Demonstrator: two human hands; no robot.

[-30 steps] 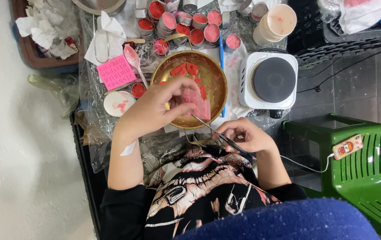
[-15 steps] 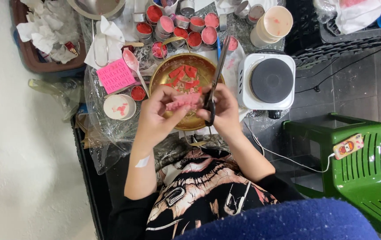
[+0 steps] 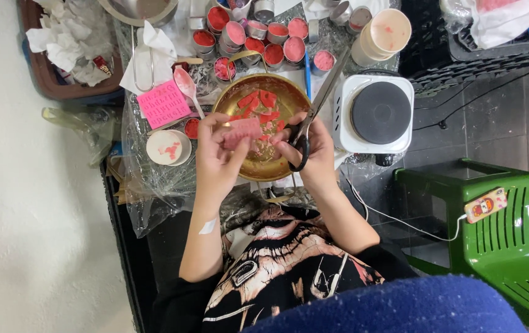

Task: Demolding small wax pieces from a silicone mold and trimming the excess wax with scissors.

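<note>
My left hand (image 3: 218, 157) holds a flat pink wax slab (image 3: 243, 131) over a brass bowl (image 3: 275, 165). In my right hand (image 3: 314, 154) is a pair of black-handled scissors (image 3: 315, 111), its blades pointing up and away to the right of the slab. Several cut red and pink wax pieces (image 3: 258, 102) lie inside the bowl. Both hands hover just above the bowl's near half.
Several small tins of red and pink wax (image 3: 264, 40) stand behind the bowl. A white electric hotplate (image 3: 375, 114) sits to the right, a pink mould (image 3: 163, 103) and a white cup (image 3: 168, 147) to the left. A green plastic stool (image 3: 502, 228) with a phone stands at right.
My right hand came up from my lap with the scissors and now meets the left hand over the bowl. The left hand still holds the pink slab, turned flatter.
</note>
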